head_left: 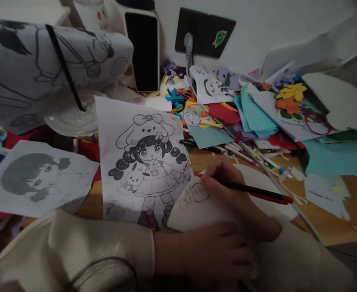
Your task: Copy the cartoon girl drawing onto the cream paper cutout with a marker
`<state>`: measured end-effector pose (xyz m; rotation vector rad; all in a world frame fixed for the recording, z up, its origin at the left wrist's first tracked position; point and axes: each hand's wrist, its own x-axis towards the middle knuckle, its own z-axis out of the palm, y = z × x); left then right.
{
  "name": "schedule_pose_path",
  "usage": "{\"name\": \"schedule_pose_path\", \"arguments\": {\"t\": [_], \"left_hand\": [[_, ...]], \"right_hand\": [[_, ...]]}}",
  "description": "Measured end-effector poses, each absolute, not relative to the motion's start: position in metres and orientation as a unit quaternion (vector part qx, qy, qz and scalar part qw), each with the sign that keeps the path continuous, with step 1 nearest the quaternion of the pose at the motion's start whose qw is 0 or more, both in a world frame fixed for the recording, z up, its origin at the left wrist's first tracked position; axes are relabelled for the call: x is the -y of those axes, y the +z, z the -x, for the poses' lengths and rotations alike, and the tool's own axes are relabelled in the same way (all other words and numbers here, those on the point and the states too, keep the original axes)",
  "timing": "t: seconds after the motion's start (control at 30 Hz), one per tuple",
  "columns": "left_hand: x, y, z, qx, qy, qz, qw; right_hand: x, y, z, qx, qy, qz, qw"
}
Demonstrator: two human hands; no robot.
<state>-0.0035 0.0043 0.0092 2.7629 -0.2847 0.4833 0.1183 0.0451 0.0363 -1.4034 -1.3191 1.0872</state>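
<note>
Red-and-black pencil (254,190) pinched in right hand (227,188) fingers — left hand (208,253) flat, holding nothing, on pale paper (193,211).

Wooden table (342,221), drawings (144,162), paper scraps (245,109)

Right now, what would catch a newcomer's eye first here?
The girl drawing lies mid-table. Beside it, the right hand holds a red pencil over a white sheet, which the left hand steadies. Paper scraps are heaped behind.
</note>
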Motion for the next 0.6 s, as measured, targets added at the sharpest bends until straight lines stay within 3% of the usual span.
{"name": "schedule_pose_path", "arguments": {"t": [0.37, 0.47, 0.6], "left_hand": [[-0.005, 0.010, 0.005, 0.101, 0.162, -0.970, 0.151], [-0.005, 0.011, 0.004, 0.100, 0.166, -0.972, 0.137], [-0.006, 0.012, 0.002, 0.106, 0.164, -0.970, 0.143]], "right_hand": [[-0.061, 0.030, -0.131, 0.412, 0.456, 0.541, 0.574], [-0.054, 0.036, -0.127, 0.489, 0.415, 0.543, 0.541], [-0.038, 0.046, -0.116, 0.587, 0.430, 0.545, 0.416]]}}
